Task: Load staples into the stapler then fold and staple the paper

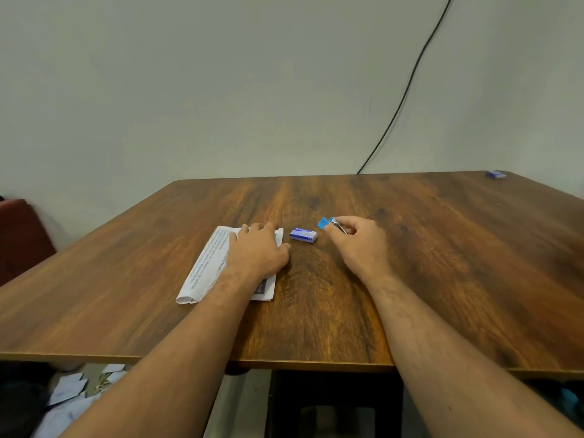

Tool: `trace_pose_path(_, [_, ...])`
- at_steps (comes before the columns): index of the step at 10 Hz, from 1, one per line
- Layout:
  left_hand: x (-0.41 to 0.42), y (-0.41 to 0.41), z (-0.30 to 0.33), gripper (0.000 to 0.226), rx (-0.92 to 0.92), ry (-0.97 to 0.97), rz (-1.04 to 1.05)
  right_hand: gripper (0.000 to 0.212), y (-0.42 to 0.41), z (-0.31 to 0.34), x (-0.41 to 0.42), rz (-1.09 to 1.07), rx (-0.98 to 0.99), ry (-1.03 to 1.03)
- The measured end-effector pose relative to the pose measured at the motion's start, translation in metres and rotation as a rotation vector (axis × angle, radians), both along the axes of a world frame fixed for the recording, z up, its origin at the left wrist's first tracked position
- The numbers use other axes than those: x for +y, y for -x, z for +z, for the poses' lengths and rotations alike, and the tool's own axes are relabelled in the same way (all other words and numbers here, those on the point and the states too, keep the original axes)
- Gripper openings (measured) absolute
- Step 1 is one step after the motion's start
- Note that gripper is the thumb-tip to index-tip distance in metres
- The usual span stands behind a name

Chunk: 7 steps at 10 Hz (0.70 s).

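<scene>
On the wooden bench [316,311], the left hand [257,251] lay flat on the folded paper [207,267] while the right hand [360,238] pinched the small blue stapler [328,222] beside the staple box [303,234], a light grip from which it might slip.

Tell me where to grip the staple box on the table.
Pinch the staple box across its two long sides, coming from above. It lies flat on the table, free between the left hand and right hand; the right is closer but holds the stapler.
</scene>
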State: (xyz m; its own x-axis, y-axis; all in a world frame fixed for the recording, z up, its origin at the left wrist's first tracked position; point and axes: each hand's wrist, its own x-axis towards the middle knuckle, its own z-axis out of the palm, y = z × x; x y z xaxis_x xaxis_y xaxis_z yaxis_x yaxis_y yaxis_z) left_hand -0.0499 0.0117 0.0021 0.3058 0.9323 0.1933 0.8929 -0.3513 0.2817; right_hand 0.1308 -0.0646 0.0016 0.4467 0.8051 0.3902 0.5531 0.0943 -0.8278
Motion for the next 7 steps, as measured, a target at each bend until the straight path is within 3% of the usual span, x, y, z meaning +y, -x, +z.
trace_pose_path(1, [-0.009,0.001,0.007,0.057,0.018,-0.018,-0.087,0.036,-0.004,0.003,-0.001,-0.037,-0.255,0.131])
trace_pose_path(2, [-0.018,0.001,0.014,0.055,0.041,-0.031,-0.182,0.035,-0.006,0.007,-0.006,-0.028,-0.446,0.29])
trace_pose_path(4, [-0.012,-0.009,0.023,0.07,0.069,-0.06,-0.212,0.042,-0.004,0.017,-0.011,0.033,-0.673,0.393])
trace_pose_path(7, [0.112,-0.048,0.052,0.091,0.091,-0.418,-0.188,0.078,-0.055,0.056,0.105,-0.115,-0.792,0.071])
